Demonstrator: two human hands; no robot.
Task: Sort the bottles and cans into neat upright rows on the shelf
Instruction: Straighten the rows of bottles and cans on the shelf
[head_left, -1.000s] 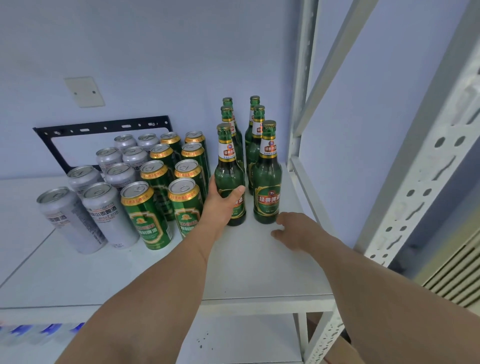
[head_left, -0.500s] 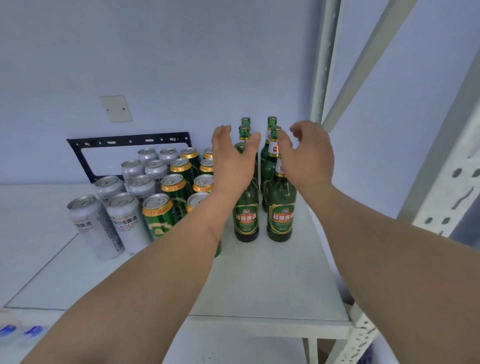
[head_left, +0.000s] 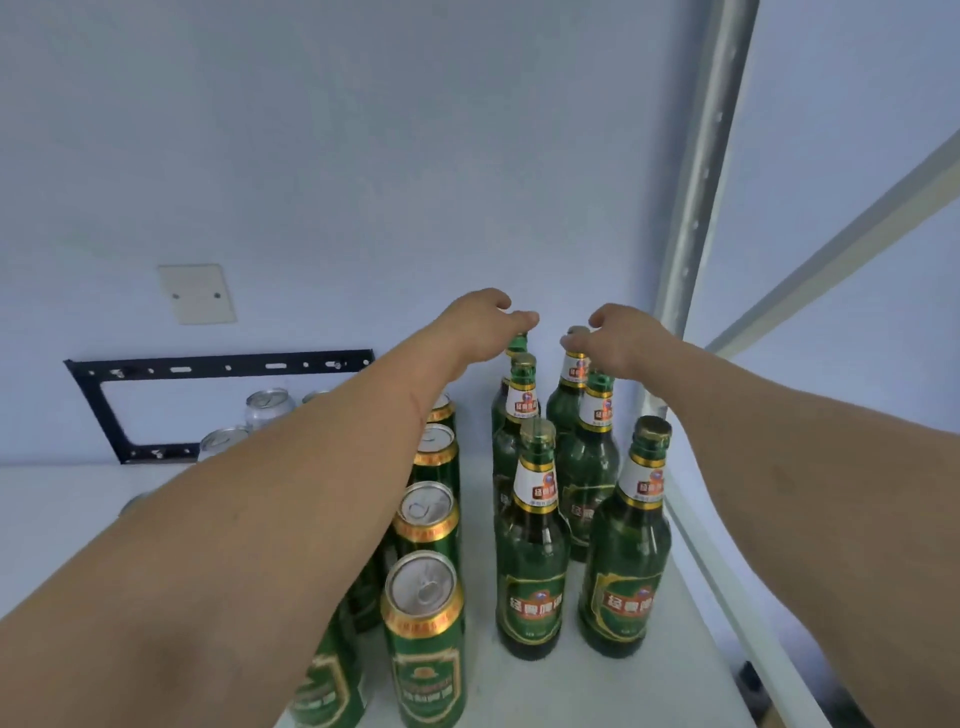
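Green glass bottles stand upright in two columns on the white shelf (head_left: 649, 691), right side. The front pair is the front left bottle (head_left: 530, 566) and the front right bottle (head_left: 626, 561); a middle pair (head_left: 521, 400) stands behind them. My left hand (head_left: 480, 327) curls down onto the cap of the back left bottle (head_left: 517, 344). My right hand (head_left: 621, 340) pinches the top of the back right bottle (head_left: 574, 366). Green cans (head_left: 423, 629) line up upright just left of the bottles, partly hidden by my left forearm. Silver cans (head_left: 267, 408) show farther back left.
A black metal bracket (head_left: 104, 410) and a blank wall plate (head_left: 196, 293) are on the back wall. The rack's grey upright post (head_left: 696, 208) and a diagonal brace (head_left: 841, 254) stand right of the bottles. The shelf's right edge rail (head_left: 727, 582) runs beside the front right bottle.
The view has moved closer and lower. Both hands rose from the shelf surface and front bottles, then reached farther back and closed down onto the tops of the rear pair.
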